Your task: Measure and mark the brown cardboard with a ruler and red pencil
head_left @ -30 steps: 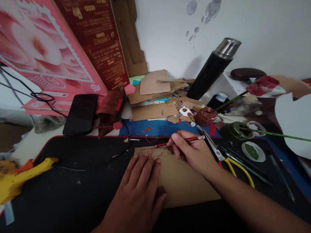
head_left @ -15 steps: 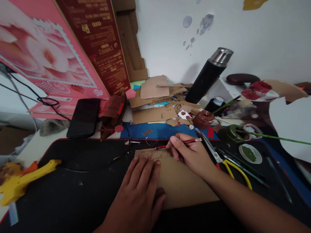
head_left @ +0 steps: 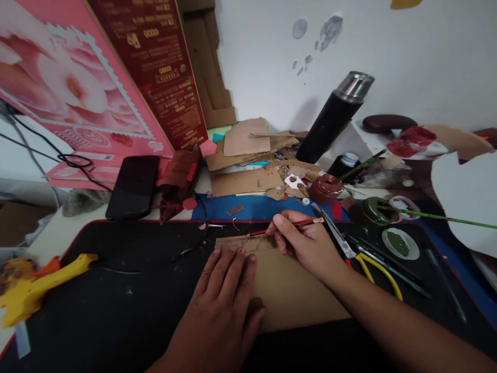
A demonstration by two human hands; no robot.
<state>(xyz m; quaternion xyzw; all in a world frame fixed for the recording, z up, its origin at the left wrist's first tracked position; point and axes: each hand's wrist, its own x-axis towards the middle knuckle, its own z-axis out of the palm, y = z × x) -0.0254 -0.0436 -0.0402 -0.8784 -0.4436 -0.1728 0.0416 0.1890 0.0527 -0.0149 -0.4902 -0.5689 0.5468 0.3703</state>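
Observation:
A flat brown piece of cardboard (head_left: 298,295) lies on the black mat in front of me. Along its far edge rests a clear, smudged ruler (head_left: 252,244). My left hand (head_left: 225,295) lies flat, fingers stretched out, with the fingertips on the ruler and the palm over the cardboard. Pinched in my right hand (head_left: 298,241) is a red and black pencil (head_left: 312,222), held low and slanted. Its tip points left and meets the cardboard's far edge just beyond the ruler.
Scissors (head_left: 361,259) with yellow handles and several pens lie to the right, near a green paint jar (head_left: 373,212) and a brown paint jar (head_left: 326,189). Cardboard scraps (head_left: 248,140) and a black thermos (head_left: 330,124) stand behind. On the left are a phone (head_left: 132,186) and a yellow glue gun (head_left: 46,285).
Almost nothing differs. The camera view has shifted very slightly; both hands, the ruler and the pencil keep nearly the same positions.

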